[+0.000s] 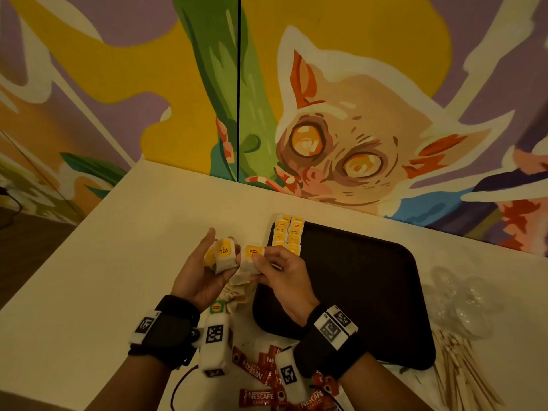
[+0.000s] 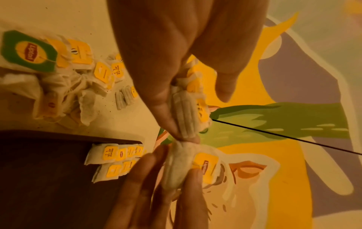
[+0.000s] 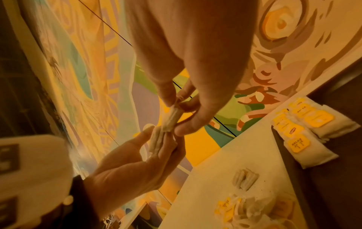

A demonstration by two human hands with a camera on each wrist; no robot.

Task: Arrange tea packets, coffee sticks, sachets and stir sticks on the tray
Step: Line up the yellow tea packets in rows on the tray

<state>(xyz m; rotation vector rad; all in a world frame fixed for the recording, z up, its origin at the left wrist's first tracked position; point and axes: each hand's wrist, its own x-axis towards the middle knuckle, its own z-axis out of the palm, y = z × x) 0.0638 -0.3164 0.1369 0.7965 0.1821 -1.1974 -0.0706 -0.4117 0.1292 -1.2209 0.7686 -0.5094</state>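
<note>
- Hands raised together above the table [image 1: 89, 262], just left of the tray [image 1: 355, 292], their loads almost touching.
- Left hand [image 1: 198, 274] palm-up, fingers curled round a small stack of tea packets [image 1: 224, 255]; top packet shows a yellow tag reading "TEA". Left wrist view: stack seen edge-on between thumb and fingers.
- Right hand [image 1: 281, 277] pinches a single tea packet [image 1: 252, 259] with a yellow Lipton tag, thumb on one face, fingers on the other.
- Tray dark, rounded corners, lying flat on the table. Two short overlapping rows of tea packets [image 1: 287, 235] at its far left corner, yellow tags up, some reading "RELAX".
- Loose heap of tea packets [image 2: 64, 86] on the table beside the near left edge of the tray, largely hidden in the head view by the hands. One has a green Lipton tag [image 1: 217, 307].
- Red Nescafe coffee sticks [image 1: 258, 396] scattered on the table near the wrists, in front of the tray.
- Wooden stir sticks [image 1: 456, 369] in a loose pile on the table right of the tray.
- Clear plastic items [image 1: 462, 301] beyond the stir sticks; kind cannot be told.
- Painted mural [image 1: 326, 129] of a wide-eyed animal on the wall behind the table.
</note>
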